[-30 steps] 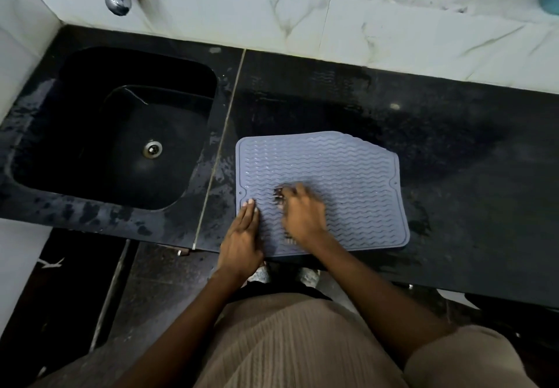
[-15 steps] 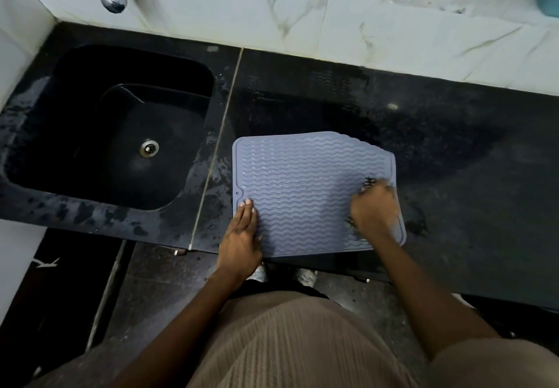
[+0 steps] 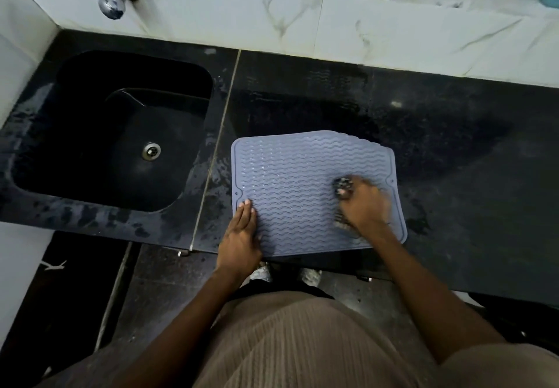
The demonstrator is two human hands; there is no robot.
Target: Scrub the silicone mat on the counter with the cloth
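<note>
Silicone mat under scrub on black counter; both hands engaged.

The grey, wave-ribbed silicone mat lies flat on the black stone counter, just right of the counter seam and the black sink, its near edge at the counter's front edge. The left hand rests flat, fingers extended and together, palm down on the mat's near-left corner; it grasps nothing. The right hand, motion-blurred, is curled closed around a dark speckled cloth, which protrudes beyond the fingertips and shows again under the heel of the hand, pressed to the right portion of the mat. The counter surface around the mat appears wet. A chrome tap projects from the white marble-pattern wall above the sink.
</note>
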